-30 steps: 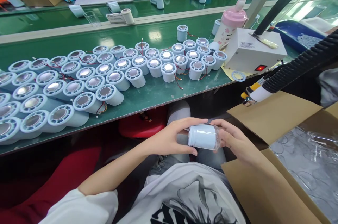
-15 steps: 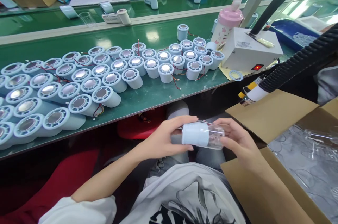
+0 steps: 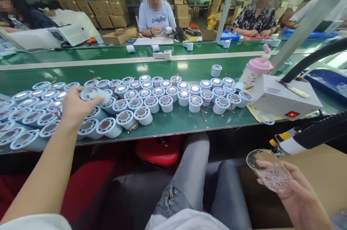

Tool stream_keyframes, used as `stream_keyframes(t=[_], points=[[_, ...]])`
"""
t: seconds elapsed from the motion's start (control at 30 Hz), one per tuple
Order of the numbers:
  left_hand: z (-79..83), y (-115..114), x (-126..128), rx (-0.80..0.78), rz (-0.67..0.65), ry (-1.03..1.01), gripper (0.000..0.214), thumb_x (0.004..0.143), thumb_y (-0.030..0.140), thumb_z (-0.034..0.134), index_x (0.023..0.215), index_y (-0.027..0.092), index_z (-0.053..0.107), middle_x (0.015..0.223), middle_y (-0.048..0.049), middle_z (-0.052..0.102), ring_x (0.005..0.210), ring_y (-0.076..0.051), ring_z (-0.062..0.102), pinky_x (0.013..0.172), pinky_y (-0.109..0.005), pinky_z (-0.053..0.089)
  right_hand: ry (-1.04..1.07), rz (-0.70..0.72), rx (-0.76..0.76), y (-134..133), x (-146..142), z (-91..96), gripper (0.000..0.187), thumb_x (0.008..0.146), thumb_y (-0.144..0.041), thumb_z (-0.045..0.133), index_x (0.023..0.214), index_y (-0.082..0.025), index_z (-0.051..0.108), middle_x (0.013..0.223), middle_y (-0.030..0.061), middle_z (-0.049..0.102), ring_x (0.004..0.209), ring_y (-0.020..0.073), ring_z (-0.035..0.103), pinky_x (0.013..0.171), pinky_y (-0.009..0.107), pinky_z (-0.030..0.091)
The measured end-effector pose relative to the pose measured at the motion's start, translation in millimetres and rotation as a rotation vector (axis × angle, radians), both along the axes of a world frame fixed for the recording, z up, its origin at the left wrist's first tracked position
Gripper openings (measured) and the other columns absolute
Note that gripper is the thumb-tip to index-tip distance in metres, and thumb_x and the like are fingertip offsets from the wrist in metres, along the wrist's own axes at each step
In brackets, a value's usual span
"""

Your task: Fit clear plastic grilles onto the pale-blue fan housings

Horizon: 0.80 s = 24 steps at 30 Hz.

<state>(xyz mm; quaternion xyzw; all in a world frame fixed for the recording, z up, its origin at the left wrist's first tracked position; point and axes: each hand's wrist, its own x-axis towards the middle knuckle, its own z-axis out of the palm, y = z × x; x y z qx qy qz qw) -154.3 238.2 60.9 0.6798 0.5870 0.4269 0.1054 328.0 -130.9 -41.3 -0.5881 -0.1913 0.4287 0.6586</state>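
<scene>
My left hand (image 3: 72,107) is stretched out over the green bench, closed round a pale blue cylinder part (image 3: 92,94), held just above the rows of several like cylinders (image 3: 151,96) with shiny round tops and red wires. My right hand (image 3: 294,188) is low at the right, below the bench edge, gripping a clear ribbed plastic cup (image 3: 271,172) with its open mouth turned up and left. My legs in grey jeans (image 3: 189,183) lie between the two hands.
A white box with a lit red switch (image 3: 284,98) and a pink-topped bottle (image 3: 256,69) stand at the right. A black corrugated hose (image 3: 317,134) ends near the cup. A cardboard box flap (image 3: 322,172) lies behind my right hand. Other people sit across the green belt (image 3: 81,71).
The blue cylinder and the clear cup were joined in both hands over my lap. Now they are apart: my left hand carried the cylinder up to the bench, my right kept the cup.
</scene>
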Motion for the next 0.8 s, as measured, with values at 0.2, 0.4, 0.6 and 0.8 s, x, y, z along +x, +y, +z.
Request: stream_keyframes(t=[0.2,0.4,0.6,0.8], points=[[23.3,-22,41,0.214,-0.169,0.128,0.048,0.076,0.061,0.062,0.089,0.015,0.061,0.099,-0.0035,0.066,0.144,-0.035,0.018,0.087,-0.049,0.034,0.075,0.216,0.079,28,-13,14.7,0.032,0.079,-0.056,0.056,0.074,-0.024,0.056,0.103,0.0092,0.068,0.077,0.0296,0.067,0.055,0.037,0.052],[0.7,-30,220,0.126,-0.806,0.467,0.069,0.068,0.041,0.077,0.128,0.017,0.054,0.136,-0.0088,0.055,0.130,-0.028,0.045,0.110,-0.044,0.033,0.123,0.485,0.168,54,-40,27.1,0.034,0.083,-0.055,0.047,0.072,-0.023,0.054,0.114,0.0119,0.067,0.082,0.0274,0.064,0.063,0.036,0.051],[-30.4,-30,295,0.071,-1.013,0.661,0.064,0.059,-0.002,0.070,0.119,0.015,0.060,0.118,-0.0148,0.061,0.118,-0.032,0.052,0.104,-0.048,0.036,0.057,0.332,0.055,25,-29,19.2,0.040,0.087,-0.056,0.047,0.069,-0.022,0.059,0.117,0.0098,0.064,0.089,0.0280,0.065,0.075,0.039,0.054],[-15.7,-80,264,-0.078,-0.936,0.470,0.046,0.079,0.042,0.065,0.112,0.013,0.052,0.104,-0.0123,0.056,0.090,-0.026,0.056,0.076,-0.039,0.050,-0.352,0.356,0.056,22,-26,6.1,0.018,0.087,-0.041,0.058,0.086,-0.024,0.063,0.119,0.0103,0.057,0.104,0.0297,0.061,0.081,0.040,0.055]])
